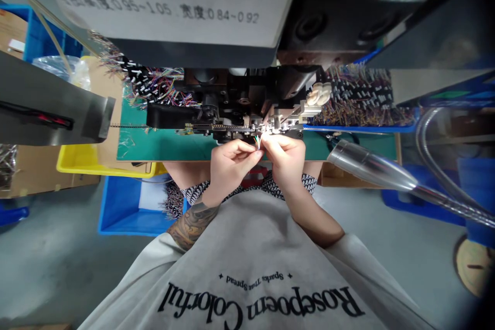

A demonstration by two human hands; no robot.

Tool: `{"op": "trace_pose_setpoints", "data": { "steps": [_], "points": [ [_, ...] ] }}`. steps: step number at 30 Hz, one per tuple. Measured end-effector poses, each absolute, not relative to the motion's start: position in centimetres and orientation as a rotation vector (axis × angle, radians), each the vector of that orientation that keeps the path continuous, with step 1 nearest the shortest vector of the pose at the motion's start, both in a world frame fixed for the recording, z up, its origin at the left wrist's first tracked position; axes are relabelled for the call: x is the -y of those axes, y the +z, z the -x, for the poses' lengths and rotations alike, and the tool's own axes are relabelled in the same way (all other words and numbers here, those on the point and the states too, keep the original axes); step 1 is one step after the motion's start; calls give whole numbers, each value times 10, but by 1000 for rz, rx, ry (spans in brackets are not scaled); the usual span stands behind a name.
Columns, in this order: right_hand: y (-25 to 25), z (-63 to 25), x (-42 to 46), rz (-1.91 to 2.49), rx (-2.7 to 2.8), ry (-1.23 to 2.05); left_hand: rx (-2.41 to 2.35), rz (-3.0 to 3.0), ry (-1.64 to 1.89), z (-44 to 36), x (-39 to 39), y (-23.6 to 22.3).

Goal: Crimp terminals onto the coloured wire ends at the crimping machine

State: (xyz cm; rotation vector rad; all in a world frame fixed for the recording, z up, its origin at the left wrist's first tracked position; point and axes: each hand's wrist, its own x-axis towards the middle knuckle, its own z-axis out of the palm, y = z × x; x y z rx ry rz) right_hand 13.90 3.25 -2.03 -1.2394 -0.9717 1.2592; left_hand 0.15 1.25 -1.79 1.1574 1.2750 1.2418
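Just in front of the crimping machine [247, 98], my two hands meet over the edge of the green work mat. My left hand [232, 165] is closed, its thumb and forefinger pinching a small bundle of thin colored wires [258, 141]. Green, red and white strands fan out upward from the pinch. My right hand [285, 159] is closed too, with its fingertips at a wire beside the machine's lit metal jaws [270, 126]. The wire ends at the jaws are too small to make out. A strip of metal terminals [228, 127] runs into the machine from the left.
Piles of wire bundles [154, 82] lie behind the machine, with more in a blue tray [359, 98] at right. A metal lamp [363, 165] on a flexible neck juts in from the right. A yellow bin [88, 162] and a blue bin [124, 211] stand at left.
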Motion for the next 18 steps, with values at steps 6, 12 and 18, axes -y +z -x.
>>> {"op": "trace_pose_setpoints", "data": {
  "steps": [6,12,18],
  "points": [
    [-21,-136,-33,1251,873,1301,-1272,-1116,1250,0,-14,-19],
    [-22,-137,-28,1257,1024,1205,-1291,-1110,1224,2,-15,-19],
    [-26,-138,-24,1292,1054,1087,-1218,-1005,1222,-2,-17,-21]
  ]
}}
